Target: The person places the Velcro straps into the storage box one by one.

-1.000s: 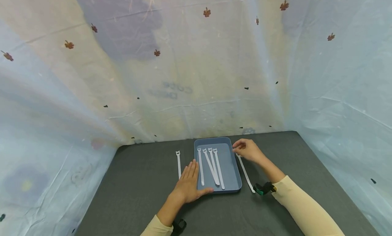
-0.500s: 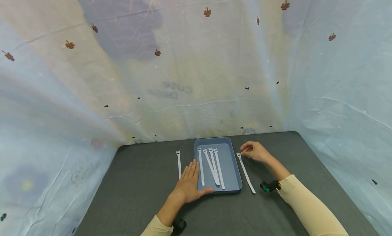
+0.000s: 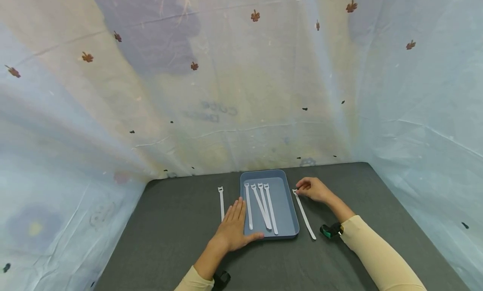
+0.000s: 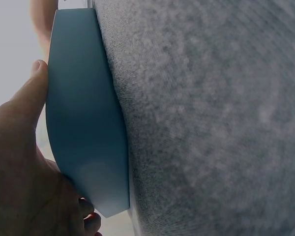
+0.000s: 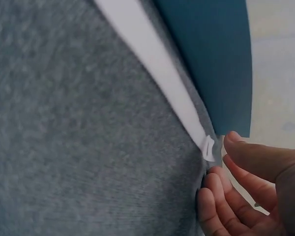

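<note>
A blue-grey rectangular tray [image 3: 284, 215] lies on the dark cloth, holding several white cable ties [image 3: 271, 211] with slotted heads. My left hand [image 3: 232, 228] rests on its near left corner, fingers straight along the left edge and thumb across the front rim; the left wrist view shows the tray's side wall [image 4: 86, 98] against that hand. Right of the tray, another white cable tie [image 3: 305, 215] lies slanted on the cloth. My right hand [image 3: 314, 189] is at its far end. In the right wrist view, thumb and bent fingers stand apart around the slotted head [image 5: 209, 147].
One more cable tie [image 3: 221, 203] lies left of the tray, its lower end hidden by my left hand. The grey cloth-covered table [image 3: 173, 224] is bounded behind and at the sides by hanging patterned sheeting [image 3: 241, 94].
My right hand drew away from the tray's right edge, off to the right, then lowered slightly beside the cable tie's head. The left hand and tray stayed in place.
</note>
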Demonstrator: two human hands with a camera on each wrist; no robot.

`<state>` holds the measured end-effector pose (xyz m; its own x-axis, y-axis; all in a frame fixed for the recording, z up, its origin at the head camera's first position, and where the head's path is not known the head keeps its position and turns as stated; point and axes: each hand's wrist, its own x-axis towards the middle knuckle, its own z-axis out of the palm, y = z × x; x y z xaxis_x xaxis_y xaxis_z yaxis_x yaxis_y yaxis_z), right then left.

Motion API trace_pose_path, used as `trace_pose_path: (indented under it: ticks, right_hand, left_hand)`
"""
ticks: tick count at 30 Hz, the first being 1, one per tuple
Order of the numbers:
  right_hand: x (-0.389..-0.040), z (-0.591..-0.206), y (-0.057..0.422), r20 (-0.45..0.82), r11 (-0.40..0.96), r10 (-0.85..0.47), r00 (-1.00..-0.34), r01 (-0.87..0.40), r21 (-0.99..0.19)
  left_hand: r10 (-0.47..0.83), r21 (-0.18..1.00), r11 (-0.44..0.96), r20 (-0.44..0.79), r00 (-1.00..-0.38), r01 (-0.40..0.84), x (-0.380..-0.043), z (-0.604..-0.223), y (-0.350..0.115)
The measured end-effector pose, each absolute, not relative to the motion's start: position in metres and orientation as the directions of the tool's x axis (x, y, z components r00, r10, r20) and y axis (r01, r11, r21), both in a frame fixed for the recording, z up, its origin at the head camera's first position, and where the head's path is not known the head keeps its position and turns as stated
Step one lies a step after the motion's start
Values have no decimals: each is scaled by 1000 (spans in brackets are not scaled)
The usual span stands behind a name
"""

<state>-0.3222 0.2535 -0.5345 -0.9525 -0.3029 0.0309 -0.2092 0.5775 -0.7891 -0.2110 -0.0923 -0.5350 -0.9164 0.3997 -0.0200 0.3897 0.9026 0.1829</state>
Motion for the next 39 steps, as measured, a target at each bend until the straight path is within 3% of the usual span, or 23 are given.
trace_pose_path:
  ticks: [39]
  right_hand:
    - [-325,-547,245,67,625,-260,-963,-221,-748]
  left_hand:
    - [400,158,907,-28,-916,391,-210,-534,-93]
